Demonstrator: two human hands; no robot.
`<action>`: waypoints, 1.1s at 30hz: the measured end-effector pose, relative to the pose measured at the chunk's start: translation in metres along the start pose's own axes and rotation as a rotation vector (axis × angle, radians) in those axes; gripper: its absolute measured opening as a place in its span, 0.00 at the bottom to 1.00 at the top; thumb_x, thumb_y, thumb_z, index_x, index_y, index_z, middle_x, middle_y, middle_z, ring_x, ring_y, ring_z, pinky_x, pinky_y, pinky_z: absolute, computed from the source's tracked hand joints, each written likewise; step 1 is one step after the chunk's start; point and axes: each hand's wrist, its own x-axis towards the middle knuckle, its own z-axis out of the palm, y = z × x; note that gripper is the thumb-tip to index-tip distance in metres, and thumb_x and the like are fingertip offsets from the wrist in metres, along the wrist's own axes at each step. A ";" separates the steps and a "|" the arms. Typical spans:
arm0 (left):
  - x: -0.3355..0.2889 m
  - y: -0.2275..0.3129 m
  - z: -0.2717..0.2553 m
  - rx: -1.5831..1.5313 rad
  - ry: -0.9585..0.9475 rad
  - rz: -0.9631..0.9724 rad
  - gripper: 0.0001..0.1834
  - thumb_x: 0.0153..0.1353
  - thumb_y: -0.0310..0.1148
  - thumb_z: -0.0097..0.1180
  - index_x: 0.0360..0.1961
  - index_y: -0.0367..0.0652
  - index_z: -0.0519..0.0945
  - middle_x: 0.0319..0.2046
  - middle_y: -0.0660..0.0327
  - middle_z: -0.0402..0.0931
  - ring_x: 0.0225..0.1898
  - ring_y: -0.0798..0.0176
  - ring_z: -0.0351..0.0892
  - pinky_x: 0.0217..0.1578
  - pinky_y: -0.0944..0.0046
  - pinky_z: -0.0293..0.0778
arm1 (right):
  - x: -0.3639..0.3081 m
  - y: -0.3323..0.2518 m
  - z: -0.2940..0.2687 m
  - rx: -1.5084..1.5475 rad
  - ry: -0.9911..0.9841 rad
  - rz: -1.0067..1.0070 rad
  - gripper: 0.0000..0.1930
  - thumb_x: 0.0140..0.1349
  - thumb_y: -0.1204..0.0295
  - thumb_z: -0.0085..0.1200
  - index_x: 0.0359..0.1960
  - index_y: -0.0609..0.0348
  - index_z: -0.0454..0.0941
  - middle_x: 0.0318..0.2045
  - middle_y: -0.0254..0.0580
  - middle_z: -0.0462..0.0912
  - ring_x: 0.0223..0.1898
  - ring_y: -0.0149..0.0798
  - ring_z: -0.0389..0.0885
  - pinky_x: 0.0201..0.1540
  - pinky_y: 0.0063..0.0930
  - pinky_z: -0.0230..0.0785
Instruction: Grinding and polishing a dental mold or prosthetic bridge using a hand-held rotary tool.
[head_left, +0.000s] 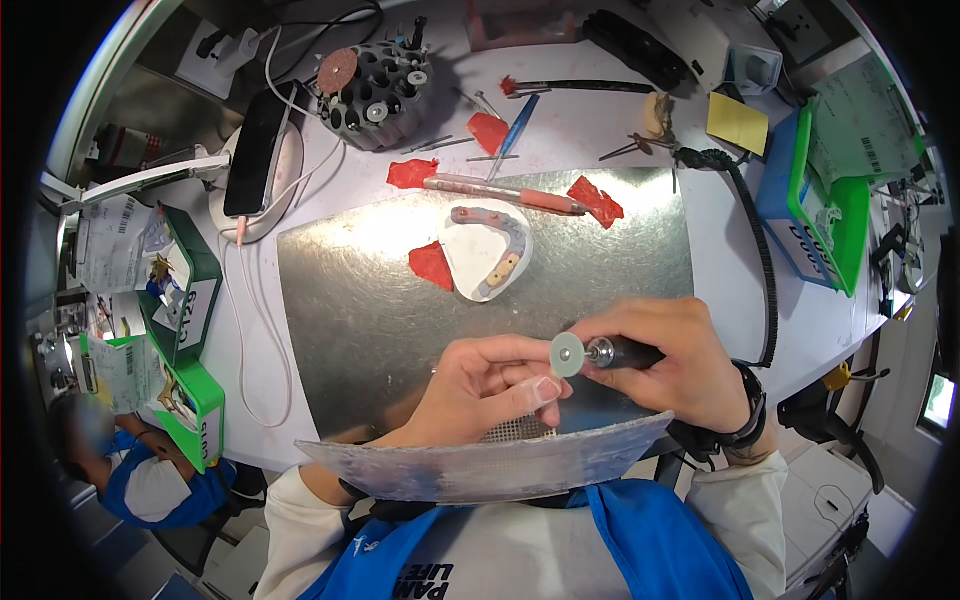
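Note:
My right hand (665, 345) grips a black rotary handpiece (636, 353) with a round pale green disc (567, 354) on its tip, turned toward the left. Close beside that disc, my left hand (490, 385) has its fingers curled and thumb pressed in; whatever it may hold is too small or hidden to make out. Both hands are above a clear shield (490, 470) at the table's near edge, over a mesh grille (520, 429). Beyond them a white dental model (465, 255) with a grey gum arch and a few tooth-coloured pieces rests on a metal sheet (350, 320).
Red wax pieces (432, 266) and a wax-tipped knife (510, 194) lie around the model. A bur holder (375, 100) and a phone (258, 150) stand far left. Bins, one green and blue (800, 210), flank the table. A coiled black cord (765, 260) runs down the right. Another person (150, 470) sits left.

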 end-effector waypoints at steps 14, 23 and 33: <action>-0.002 -0.003 -0.003 -0.123 0.032 0.034 0.17 0.63 0.24 0.55 0.53 0.30 0.75 0.36 0.55 0.79 0.32 0.70 0.76 0.39 0.68 0.76 | 0.000 0.020 -0.001 -0.658 0.118 -0.142 0.22 0.39 0.52 0.69 0.20 0.54 0.71 0.15 0.36 0.68 0.17 0.42 0.69 0.20 0.33 0.58; -0.001 -0.002 0.002 -0.047 0.083 0.048 0.15 0.62 0.24 0.54 0.50 0.33 0.77 0.30 0.56 0.79 0.26 0.68 0.75 0.55 0.54 0.69 | 0.001 0.021 0.003 -0.642 0.100 -0.182 0.22 0.37 0.54 0.69 0.18 0.53 0.69 0.14 0.36 0.65 0.16 0.42 0.67 0.20 0.34 0.56; 0.000 -0.006 0.001 -0.024 0.065 0.132 0.16 0.61 0.19 0.52 0.52 0.33 0.77 0.30 0.57 0.77 0.25 0.68 0.78 0.63 0.46 0.62 | 0.000 0.022 0.003 -0.662 0.110 -0.186 0.21 0.34 0.57 0.70 0.19 0.53 0.69 0.15 0.35 0.66 0.16 0.41 0.67 0.20 0.34 0.57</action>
